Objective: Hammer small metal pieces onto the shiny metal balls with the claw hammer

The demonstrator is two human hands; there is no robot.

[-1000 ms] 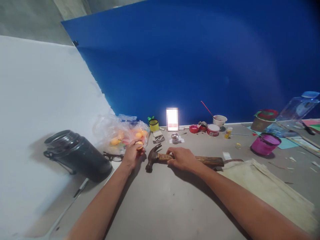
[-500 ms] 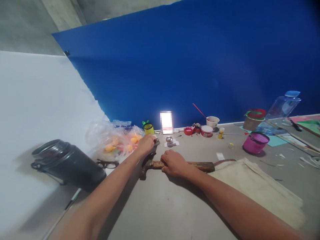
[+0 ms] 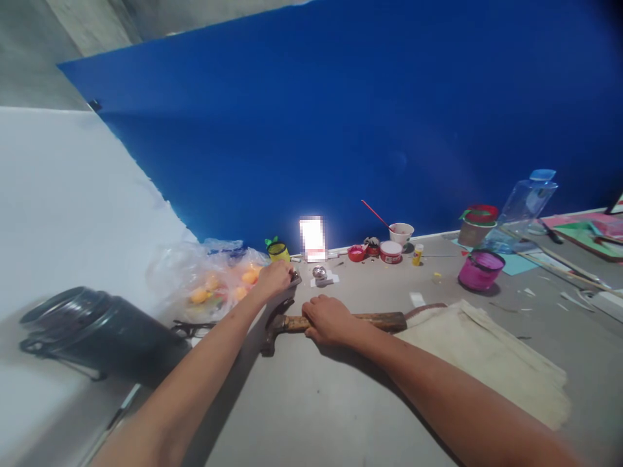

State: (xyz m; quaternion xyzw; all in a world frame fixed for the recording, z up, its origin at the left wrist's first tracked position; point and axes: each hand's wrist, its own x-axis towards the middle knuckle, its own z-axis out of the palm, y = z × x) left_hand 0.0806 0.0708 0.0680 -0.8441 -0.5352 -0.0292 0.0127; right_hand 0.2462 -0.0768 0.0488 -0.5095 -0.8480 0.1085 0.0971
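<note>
A claw hammer with a wooden handle (image 3: pixel 382 322) lies on the grey table, its dark metal head (image 3: pixel 271 332) towards the left. My right hand (image 3: pixel 328 319) is curled over the handle near the head. Farther away, my left hand (image 3: pixel 275 279) has its fingers drawn together at a small dark tray (image 3: pixel 296 279); the fingertips are hidden, and whatever they pinch cannot be made out. Just right of that tray, a shiny round metal piece (image 3: pixel 320 272) sits by a white scrap. A beige cloth (image 3: pixel 479 363) lies near the hammer handle's end.
On the left are a dark bottle (image 3: pixel 111 337), glasses (image 3: pixel 187 328) and a plastic bag (image 3: pixel 180 275) with orange things. Along the back stand a yellow cup (image 3: pixel 278 252), a bright screen (image 3: pixel 313 239), red pots (image 3: pixel 390 252) and a paper cup (image 3: pixel 402 234). Right: pink mesh cup (image 3: pixel 481 271), clear bottle (image 3: pixel 528 204).
The camera has turned a little to the right, so everything sits farther left in view. Both hands stay at the same places by the tray and on the hammer.
</note>
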